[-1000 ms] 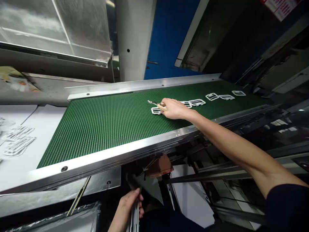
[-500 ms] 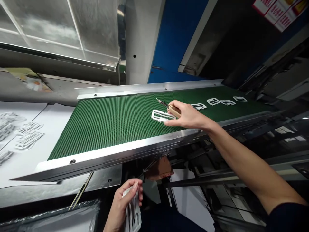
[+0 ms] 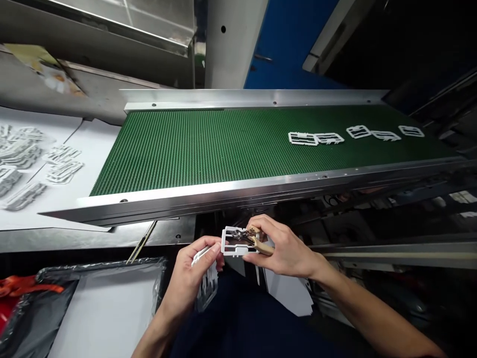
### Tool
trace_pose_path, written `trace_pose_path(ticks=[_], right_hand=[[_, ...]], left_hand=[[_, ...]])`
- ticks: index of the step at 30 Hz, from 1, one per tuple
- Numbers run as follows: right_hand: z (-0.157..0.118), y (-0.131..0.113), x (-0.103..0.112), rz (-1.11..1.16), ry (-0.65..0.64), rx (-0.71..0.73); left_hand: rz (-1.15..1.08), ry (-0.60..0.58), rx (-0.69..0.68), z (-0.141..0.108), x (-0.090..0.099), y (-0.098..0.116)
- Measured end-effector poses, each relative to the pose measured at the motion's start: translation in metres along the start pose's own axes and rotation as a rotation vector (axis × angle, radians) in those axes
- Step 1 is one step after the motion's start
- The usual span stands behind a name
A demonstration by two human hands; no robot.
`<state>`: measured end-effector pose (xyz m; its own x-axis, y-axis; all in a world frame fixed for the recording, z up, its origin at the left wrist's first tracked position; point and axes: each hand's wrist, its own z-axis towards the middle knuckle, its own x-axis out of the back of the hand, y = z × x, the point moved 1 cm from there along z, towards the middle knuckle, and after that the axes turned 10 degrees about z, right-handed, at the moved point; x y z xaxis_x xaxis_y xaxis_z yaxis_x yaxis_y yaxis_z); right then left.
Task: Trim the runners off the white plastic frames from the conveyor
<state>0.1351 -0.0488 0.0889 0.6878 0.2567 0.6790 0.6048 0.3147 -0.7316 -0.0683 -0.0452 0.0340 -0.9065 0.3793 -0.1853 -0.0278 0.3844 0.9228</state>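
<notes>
Grip: pinches white frame (image 3: 241,250) and tan-handled pliers (image 3: 263,246) in right hand (image 3: 289,249); clasps several similar frames (image 3: 210,284) in left hand (image 3: 189,266), near green conveyor belt (image 3: 201,149).

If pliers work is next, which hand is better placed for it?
Probably the right hand: it holds the pliers at the white frame, while the left hand holds other frames.
</notes>
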Motion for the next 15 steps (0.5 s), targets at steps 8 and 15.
trace_pose_path(ticks=[8, 15], right_hand=[[0.000, 0.006, -0.006, 0.096, 0.032, -0.006], [0.004, 0.013, -0.031, 0.711, 0.433, -0.263]], left_hand=[[-0.042, 0.045, 0.071, 0.005, 0.004, -0.005], [-0.407, 0.089, 0.228, 0.006, -0.002, -0.023]])
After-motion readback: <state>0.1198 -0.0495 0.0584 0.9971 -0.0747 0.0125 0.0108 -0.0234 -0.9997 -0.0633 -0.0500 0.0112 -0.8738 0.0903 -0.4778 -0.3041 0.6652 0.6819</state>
